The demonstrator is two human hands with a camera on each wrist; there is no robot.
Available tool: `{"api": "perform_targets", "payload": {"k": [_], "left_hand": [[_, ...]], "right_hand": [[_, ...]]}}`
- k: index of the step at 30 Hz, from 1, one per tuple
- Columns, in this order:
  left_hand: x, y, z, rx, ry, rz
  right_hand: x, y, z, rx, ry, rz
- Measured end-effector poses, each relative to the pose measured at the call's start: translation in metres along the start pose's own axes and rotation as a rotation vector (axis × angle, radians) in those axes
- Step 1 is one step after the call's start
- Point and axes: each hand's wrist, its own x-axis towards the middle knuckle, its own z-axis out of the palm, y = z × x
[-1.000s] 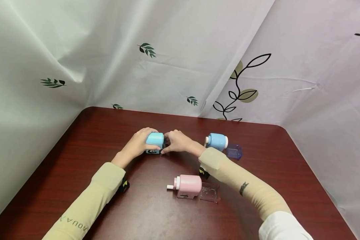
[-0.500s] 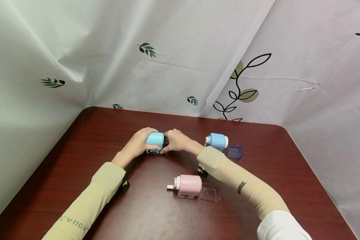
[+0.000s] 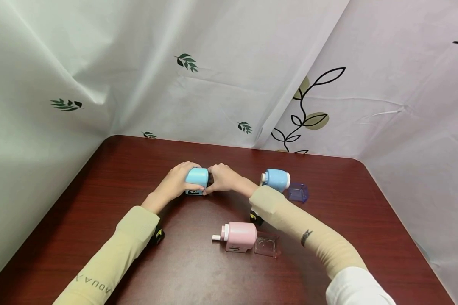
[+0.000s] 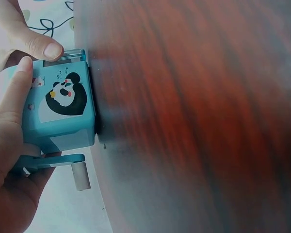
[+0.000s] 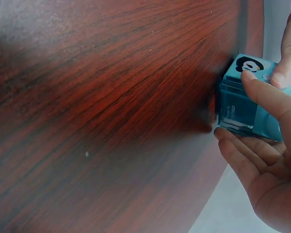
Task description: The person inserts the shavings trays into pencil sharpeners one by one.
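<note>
A teal crank pencil sharpener [image 3: 196,176] with a panda picture stands toward the back of the table. My left hand [image 3: 175,181] grips its body from the left, thumb along the panda side. The crank [image 4: 53,161] juts out beneath that palm in the left wrist view. At the other end sits a see-through teal shavings drawer [image 5: 236,110], mostly inside the body. My right hand [image 3: 224,178] pinches around this drawer end, thumb on the panda side and fingertips at the opposite edge.
A pink crank sharpener [image 3: 242,235] stands nearer the front, its clear drawer [image 3: 266,245] lying beside it. Behind my right forearm is a blue sharpener [image 3: 277,179] with a bluish drawer [image 3: 298,193] next to it. A white curtain [image 3: 213,97] hangs behind the table [image 3: 168,271].
My right hand has edged slightly left toward the teal sharpener, and less of the drawer end shows between them. The left hand and the other sharpeners have stayed put.
</note>
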Motion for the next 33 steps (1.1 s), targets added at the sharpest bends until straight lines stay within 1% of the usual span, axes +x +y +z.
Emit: {"api": "perform_targets", "payload": {"k": [11,20,25,28,33], "left_hand": [[-0.0014,0.0001,-0.0004,-0.001,0.007,0.003],[-0.0018,0.0007,-0.0008,-0.006,0.007,0.0],[-0.0013,-0.0005,-0.0009,-0.009,-0.005,-0.018],[-0.0017,-0.001,-0.0005,-0.015,-0.01,-0.024],[-0.0014,-0.0014,0.0,-0.022,-0.013,-0.017]], "right_hand": [[0.0027,-0.0023,0.0016,0.001,0.01,0.029],[0.002,-0.0064,0.0001,0.006,0.033,0.024],[0.0024,-0.0075,-0.0002,0.016,0.035,0.03],[0.0032,-0.0073,0.0003,0.013,0.029,0.048],[0.0041,-0.0072,0.0011,0.017,0.022,0.076]]}}
